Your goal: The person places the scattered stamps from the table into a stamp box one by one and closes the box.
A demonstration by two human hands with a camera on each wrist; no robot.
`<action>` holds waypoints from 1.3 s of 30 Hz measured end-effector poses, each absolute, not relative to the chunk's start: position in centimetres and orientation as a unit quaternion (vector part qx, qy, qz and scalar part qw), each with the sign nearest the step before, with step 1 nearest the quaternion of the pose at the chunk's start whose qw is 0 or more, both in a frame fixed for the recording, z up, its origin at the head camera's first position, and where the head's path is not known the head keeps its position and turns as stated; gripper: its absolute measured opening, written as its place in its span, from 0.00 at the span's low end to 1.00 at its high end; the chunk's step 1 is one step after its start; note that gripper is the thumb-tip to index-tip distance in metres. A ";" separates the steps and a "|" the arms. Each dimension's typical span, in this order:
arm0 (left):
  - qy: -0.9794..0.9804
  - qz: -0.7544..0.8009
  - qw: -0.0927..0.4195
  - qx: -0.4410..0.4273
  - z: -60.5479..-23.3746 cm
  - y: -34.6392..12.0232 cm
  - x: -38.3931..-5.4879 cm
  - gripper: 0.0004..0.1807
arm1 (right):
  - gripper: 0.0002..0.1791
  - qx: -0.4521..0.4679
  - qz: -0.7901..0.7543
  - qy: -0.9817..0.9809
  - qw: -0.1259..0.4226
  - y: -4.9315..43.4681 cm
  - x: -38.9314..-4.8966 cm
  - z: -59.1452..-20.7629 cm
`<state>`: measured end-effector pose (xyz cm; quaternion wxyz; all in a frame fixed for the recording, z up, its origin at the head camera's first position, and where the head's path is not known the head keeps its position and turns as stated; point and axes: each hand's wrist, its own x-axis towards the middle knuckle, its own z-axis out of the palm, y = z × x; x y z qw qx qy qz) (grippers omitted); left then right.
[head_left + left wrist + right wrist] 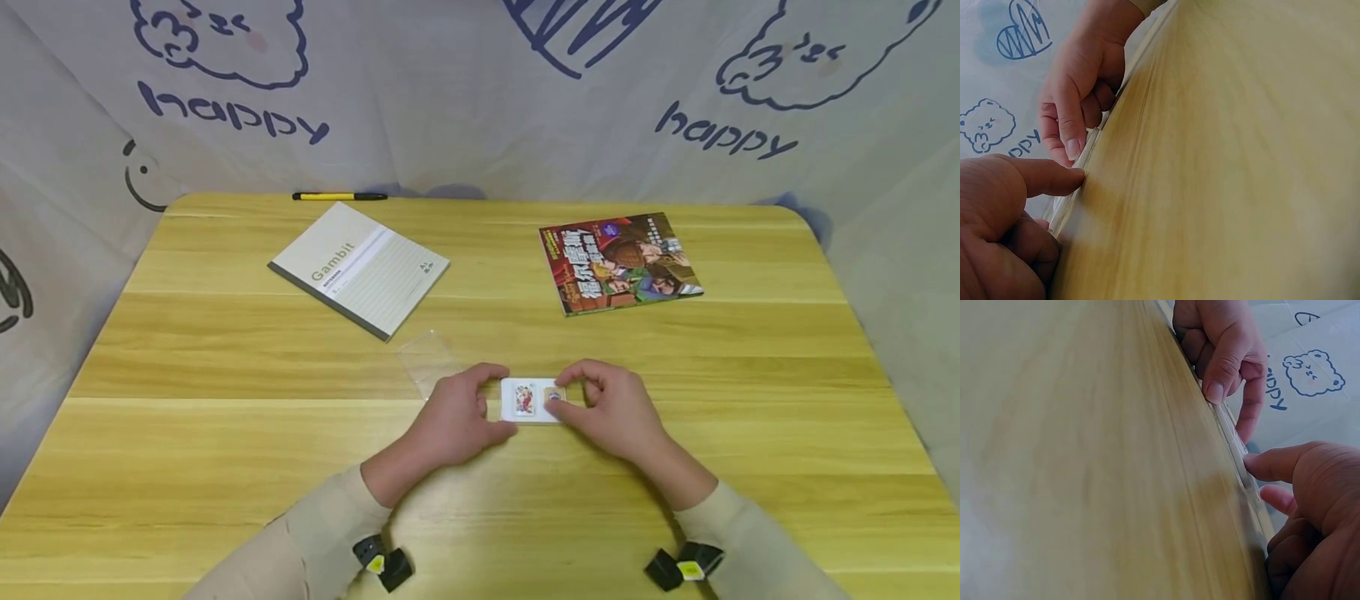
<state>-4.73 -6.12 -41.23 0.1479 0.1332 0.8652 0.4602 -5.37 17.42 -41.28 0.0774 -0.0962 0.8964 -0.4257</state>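
In the head view, a small white rectangular tray (534, 416) lies on the table between both hands. My left hand (459, 417) holds its left end, with the thumb at the near edge and the fingers at the far edge. A little card with a colourful figure (524, 400) sits in the tray's left half. At the right half, my right hand (617, 408) pinches a small tan piece (555, 394) with a blue mark, partly hidden by the thumb. Both wrist views show the tray edge-on, low against the tabletop, with the fingertips around it.
A clear plastic cover (426, 360) lies just beyond the left hand. Farther back are a Gambit notebook (360, 268), a colourful comic-style book (621, 262) and a yellow-black pen (339, 197) along the back edge. Printed cloth (450, 100) hangs behind the table.
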 end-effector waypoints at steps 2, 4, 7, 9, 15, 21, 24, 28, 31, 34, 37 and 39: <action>0.865 0.461 0.146 0.134 -41.2 -6.1 -4.7 0.37 | 0.11 -0.098 -0.426 0.896 0.076 17.4 -5.3 -41.3; 0.865 0.461 0.146 0.134 -41.2 -6.1 -4.8 0.37 | 0.10 -0.100 -0.426 0.896 0.076 17.4 -5.3 -41.3; 0.865 0.461 0.145 0.135 -41.3 -6.1 -4.8 0.37 | 0.10 -0.101 -0.427 0.895 0.076 17.4 -5.3 -41.3; 0.865 0.462 0.143 0.135 -41.3 -6.1 -4.8 0.37 | 0.10 -0.101 -0.428 0.895 0.075 17.4 -5.3 -41.4; 0.865 0.462 0.144 0.134 -41.4 -6.1 -4.7 0.37 | 0.12 -0.100 -0.437 0.890 0.077 17.5 -5.4 -41.6; 0.865 0.461 0.147 0.132 -41.4 -6.1 -4.7 0.37 | 0.16 -0.105 -0.450 0.882 0.086 18.0 -5.5 -41.8; 0.865 0.461 0.145 0.133 -41.4 -6.1 -4.7 0.37 | 0.21 -0.117 -0.449 0.881 0.093 18.4 -5.6 -41.7; 0.866 0.460 0.143 0.134 -41.5 -6.1 -4.8 0.37 | 0.29 -0.133 -0.445 0.879 0.106 18.8 -5.6 -41.6; 0.867 0.459 0.143 0.133 -41.5 -6.1 -4.8 0.37 | 0.33 -0.141 -0.438 0.880 0.120 18.9 -5.8 -41.5; 0.867 0.458 0.143 0.133 -41.4 -6.1 -4.8 0.37 | 0.35 -0.145 -0.428 0.882 0.133 18.9 -6.0 -41.4; 0.868 0.456 0.144 0.133 -41.4 -6.1 -4.8 0.37 | 0.35 -0.147 -0.420 0.884 0.140 18.8 -6.1 -41.3; 0.868 0.456 0.145 0.133 -41.4 -6.1 -4.8 0.37 | 0.34 -0.145 -0.416 0.887 0.142 18.7 -6.1 -41.2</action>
